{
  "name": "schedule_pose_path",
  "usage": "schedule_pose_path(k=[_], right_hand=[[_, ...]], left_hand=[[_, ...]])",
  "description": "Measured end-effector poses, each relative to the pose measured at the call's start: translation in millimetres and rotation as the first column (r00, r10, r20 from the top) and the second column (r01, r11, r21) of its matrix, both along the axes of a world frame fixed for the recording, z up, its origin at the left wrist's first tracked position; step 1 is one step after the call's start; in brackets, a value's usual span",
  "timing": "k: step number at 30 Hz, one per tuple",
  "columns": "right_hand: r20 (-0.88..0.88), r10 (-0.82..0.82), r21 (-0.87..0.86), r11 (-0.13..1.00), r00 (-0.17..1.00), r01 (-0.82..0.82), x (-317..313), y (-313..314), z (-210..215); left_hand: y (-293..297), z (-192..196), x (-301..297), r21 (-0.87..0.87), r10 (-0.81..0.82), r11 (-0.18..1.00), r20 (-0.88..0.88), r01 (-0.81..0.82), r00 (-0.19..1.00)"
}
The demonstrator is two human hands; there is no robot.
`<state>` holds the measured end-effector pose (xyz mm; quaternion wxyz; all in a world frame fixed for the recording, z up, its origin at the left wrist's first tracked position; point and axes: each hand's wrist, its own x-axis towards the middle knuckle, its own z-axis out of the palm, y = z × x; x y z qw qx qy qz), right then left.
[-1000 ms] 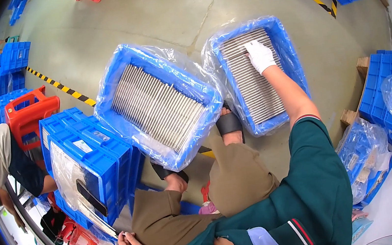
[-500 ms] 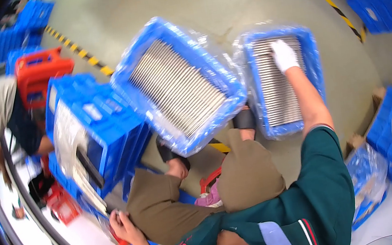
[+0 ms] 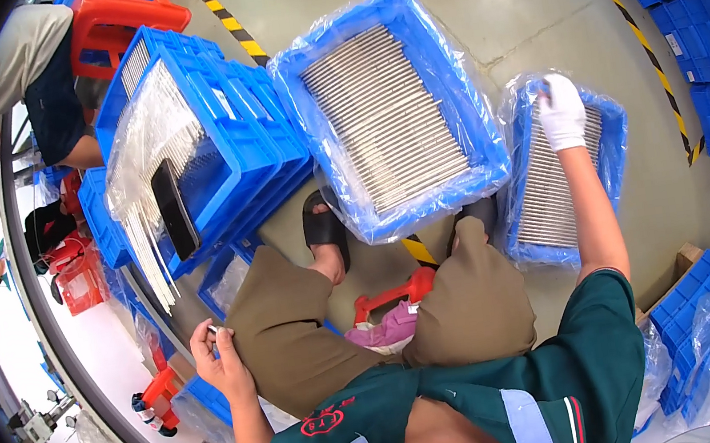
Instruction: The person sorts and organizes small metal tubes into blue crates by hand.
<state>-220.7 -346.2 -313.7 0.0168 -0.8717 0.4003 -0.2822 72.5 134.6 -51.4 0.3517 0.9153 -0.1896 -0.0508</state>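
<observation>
My right hand, in a white glove, is at the far end of the smaller blue crate. It is over a layer of thin grey metal rods; its fingertips are hidden, so I cannot tell whether it grips one. By my left knee, my bare left hand pinches a small whitish piece between thumb and fingers. A larger plastic-lined blue crate, tilted in view, stands between the hands and holds a layer of similar rods.
Stacked blue crates at left carry a dark phone and long white strips in clear plastic. Behind them are a red stool and another person. More blue crates stand far right. A red stool shows between my legs.
The whole view has shifted. My right hand has moved toward the far end of the smaller crate. My left hand now shows the whitish piece more plainly.
</observation>
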Motion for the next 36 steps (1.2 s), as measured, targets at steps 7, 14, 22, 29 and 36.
schedule_pose_path(k=[7,14,22,29,36], right_hand=[[-0.086,0.598,0.324,0.773,0.797,-0.545,156.0,62.7,53.3],[-0.467,0.661,0.372,0.749,0.587,-0.548,207.8,77.8,-1.8],[-0.508,0.698,0.463,0.716,0.505,-0.523,215.4,72.7,-2.8],[-0.541,0.689,0.468,0.723,0.482,-0.509,222.7,76.1,-5.2],[-0.564,0.593,0.361,0.803,0.575,-0.474,225.9,81.2,-7.9]], left_hand=[[2.7,-1.1,-0.5,-0.087,-0.005,0.996,-0.044,0.001,0.999],[10.2,-1.8,-1.3,-0.173,-0.008,0.985,-0.048,0.0,0.999],[14.0,-0.8,1.3,-0.247,0.002,0.969,-0.071,-0.019,0.997],[18.9,-3.3,3.1,-0.29,0.007,0.957,-0.076,-0.028,0.997],[19.9,-1.4,2.5,-0.313,0.012,0.949,-0.08,-0.036,0.997]])
